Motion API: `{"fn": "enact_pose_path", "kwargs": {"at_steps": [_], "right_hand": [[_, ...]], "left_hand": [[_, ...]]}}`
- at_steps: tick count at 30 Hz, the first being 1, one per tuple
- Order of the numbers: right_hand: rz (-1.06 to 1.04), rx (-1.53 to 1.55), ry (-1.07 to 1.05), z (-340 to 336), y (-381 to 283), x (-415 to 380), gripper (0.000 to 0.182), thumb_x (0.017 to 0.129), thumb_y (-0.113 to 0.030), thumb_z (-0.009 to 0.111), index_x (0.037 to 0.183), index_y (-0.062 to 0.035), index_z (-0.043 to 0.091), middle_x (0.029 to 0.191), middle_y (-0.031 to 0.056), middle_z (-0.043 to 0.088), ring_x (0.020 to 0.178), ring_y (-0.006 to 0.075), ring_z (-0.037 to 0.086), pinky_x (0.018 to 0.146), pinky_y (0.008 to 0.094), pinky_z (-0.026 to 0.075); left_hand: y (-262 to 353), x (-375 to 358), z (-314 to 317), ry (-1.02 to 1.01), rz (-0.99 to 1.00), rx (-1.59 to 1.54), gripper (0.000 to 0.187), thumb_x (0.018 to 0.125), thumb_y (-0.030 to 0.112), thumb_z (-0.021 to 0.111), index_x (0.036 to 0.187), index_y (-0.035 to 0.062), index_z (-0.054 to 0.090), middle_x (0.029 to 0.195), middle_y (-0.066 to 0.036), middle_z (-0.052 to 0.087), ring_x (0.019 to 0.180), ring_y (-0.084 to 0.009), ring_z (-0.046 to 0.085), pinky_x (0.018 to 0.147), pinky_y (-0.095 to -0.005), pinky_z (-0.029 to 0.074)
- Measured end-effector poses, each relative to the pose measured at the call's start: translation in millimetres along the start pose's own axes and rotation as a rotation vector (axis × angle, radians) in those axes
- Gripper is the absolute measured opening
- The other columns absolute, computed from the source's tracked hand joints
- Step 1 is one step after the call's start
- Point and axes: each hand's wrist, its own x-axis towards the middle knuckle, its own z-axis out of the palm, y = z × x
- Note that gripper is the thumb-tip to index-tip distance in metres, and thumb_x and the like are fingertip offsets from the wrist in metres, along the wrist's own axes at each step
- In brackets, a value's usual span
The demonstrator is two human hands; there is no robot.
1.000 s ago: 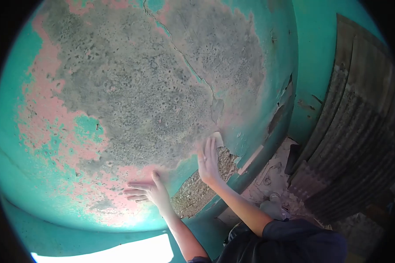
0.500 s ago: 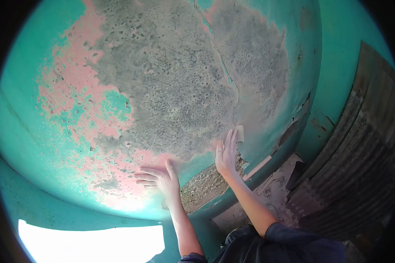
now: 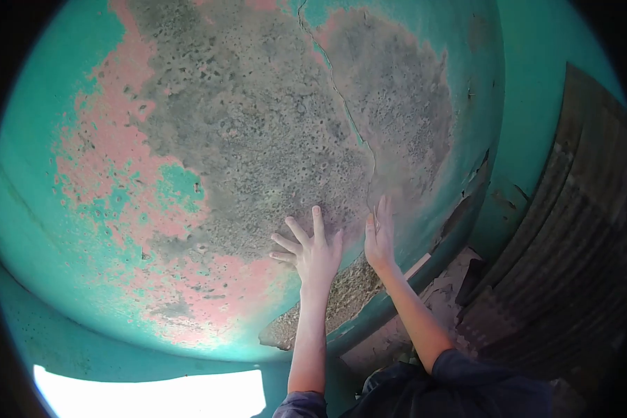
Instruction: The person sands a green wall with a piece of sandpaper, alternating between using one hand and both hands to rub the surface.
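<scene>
My left hand point(image 3: 316, 256) rests on the wall with its fingers spread, at the lower border of a rough grey bare patch point(image 3: 272, 139). It holds nothing that I can see and looks pale with dust. To its right, my right hand point(image 3: 380, 240) lies along the wall, fingers stretched and close together, beside the lower end of a long crack point(image 3: 348, 111). The small tan piece of sandpaper under this hand showed half a second ago; now the hand and blur hide it. Pink undercoat point(image 3: 118, 104) and green paint point(image 3: 28, 153) surround the grey patch.
Below my hands the plaster has broken away, baring a coarse brown strip point(image 3: 348, 296). A corrugated sheet point(image 3: 564, 244) leans at the right. Rubble point(image 3: 439, 299) lies at the wall's foot. A bright opening point(image 3: 153, 393) is at lower left.
My left hand has moved right and up, from the pink area to the grey patch's edge. My right hand has shifted slightly right, and the sandpaper no longer shows.
</scene>
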Motion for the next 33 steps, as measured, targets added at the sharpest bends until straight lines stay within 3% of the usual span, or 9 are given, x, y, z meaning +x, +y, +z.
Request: {"fn": "enact_pose_path", "kwargs": {"at_steps": [3,5,9,11,14,20,24,26,33], "right_hand": [[-0.104,0.029,0.075,-7,-25,22,0.064,0.107,-0.027,0.04,0.159,0.0043,0.02,0.164,0.0309,0.017,0.153,0.0497,0.01,0.122,0.0582,0.013],[-0.264,-0.123,-0.063,-9,-29,18,0.064,0.108,-0.03,0.037,0.159,0.0039,0.02,0.165,0.0306,0.016,0.154,0.0488,0.01,0.122,0.0576,0.014],[-0.213,-0.273,-0.234,-6,3,-26,0.063,0.108,-0.03,0.037,0.159,0.0046,0.021,0.164,0.031,0.017,0.153,0.0491,0.013,0.122,0.0565,0.016],[-0.027,-0.031,-0.007,-4,19,-18,0.063,0.107,-0.027,0.04,0.158,0.0048,0.022,0.163,0.0314,0.019,0.152,0.05,0.016,0.122,0.0562,0.016],[-0.091,0.037,0.121,-19,6,47,0.064,0.106,-0.025,0.042,0.159,0.0037,0.022,0.163,0.0315,0.02,0.152,0.0501,0.017,0.121,0.0579,0.017],[-0.399,-0.258,-0.07,-28,-34,45,0.064,0.106,-0.025,0.041,0.159,0.0047,0.02,0.163,0.0309,0.02,0.152,0.0496,0.015,0.122,0.0554,0.016],[-0.27,-0.259,-0.116,-27,21,19,0.064,0.105,-0.024,0.042,0.159,0.0041,0.021,0.164,0.0302,0.02,0.152,0.0496,0.015,0.122,0.0558,0.017],[-0.093,-0.035,0.105,-30,31,43,0.066,0.104,-0.024,0.044,0.159,0.0023,0.022,0.164,0.0296,0.02,0.153,0.0493,0.014,0.122,0.0589,0.016],[-0.392,-0.194,0.022,-61,-48,107,0.074,0.099,-0.027,0.053,0.159,0.0018,0.022,0.164,0.0295,0.02,0.153,0.0491,0.014,0.121,0.0612,0.015]], "left_hand": [[2,-1,11,0.002,-0.035,0.035,0.094,0.088,0.063,0.064,0.163,0.0242,0.023,0.163,-0.037,-0.003,0.138,-0.0751,-0.012,0.098,-0.0902,0.001],[5,-2,12,-0.009,-0.053,0.026,0.094,0.088,0.063,0.064,0.163,0.0244,0.022,0.163,-0.037,-0.002,0.138,-0.0744,-0.011,0.099,-0.0897,0.001],[4,0,13,-0.012,-0.074,0.02,0.096,0.088,0.064,0.064,0.163,0.024,0.022,0.163,-0.037,-0.002,0.139,-0.0738,-0.012,0.1,-0.0891,0.001],[3,-1,17,0.004,-0.07,0.037,0.097,0.087,0.064,0.064,0.163,0.0239,0.021,0.163,-0.037,-0.004,0.139,-0.0738,-0.012,0.1,-0.0891,0.0],[3,-1,15,-0.009,-0.073,0.059,0.097,0.087,0.065,0.064,0.164,0.0238,0.02,0.163,-0.037,-0.006,0.138,-0.0739,-0.013,0.099,-0.0891,0.0],[4,-3,19,0.003,-0.082,0.052,0.099,0.087,0.067,0.064,0.164,0.024,0.018,0.163,-0.037,-0.007,0.138,-0.0737,-0.014,0.099,-0.089,0.0],[0,-3,26,0.065,-0.061,0.083,0.1,0.087,0.069,0.063,0.164,0.0246,0.016,0.163,-0.037,-0.009,0.139,-0.0733,-0.015,0.1,-0.0886,-0.002],[0,-2,30,0.096,-0.061,0.093,0.1,0.087,0.069,0.062,0.164,0.0249,0.016,0.163,-0.037,-0.01,0.139,-0.0731,-0.015,0.1,-0.0883,-0.002],[4,-4,28,0.095,-0.112,0.096,0.102,0.088,0.072,0.06,0.165,0.0265,0.011,0.163,-0.035,-0.014,0.139,-0.0712,-0.018,0.102,-0.0867,-0.003]]}}
